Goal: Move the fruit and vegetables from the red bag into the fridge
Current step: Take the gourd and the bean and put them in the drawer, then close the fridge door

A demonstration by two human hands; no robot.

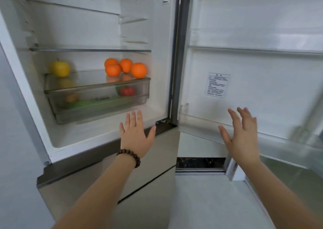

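Observation:
The fridge (57,137) stands open in front of me. On the glass shelf (90,79) above the clear drawer (97,110) sit a yellow apple (60,68) at the left and several oranges (125,68) at the right. Inside the drawer I make out a red pepper (127,91), a brownish item (71,98) and green vegetables (94,103). My left hand (135,136), with a bead bracelet at the wrist, is spread flat just below the drawer, holding nothing. My right hand (242,134) is spread near the open door's lower bin (197,125), also holding nothing. The red bag is not in view.
The open fridge door (253,62) fills the right side, with a label (217,85) on its inner wall and a rail (253,51) across it. Below are the grey lower fridge fronts (139,181). An upper glass shelf (90,50) carries nothing visible.

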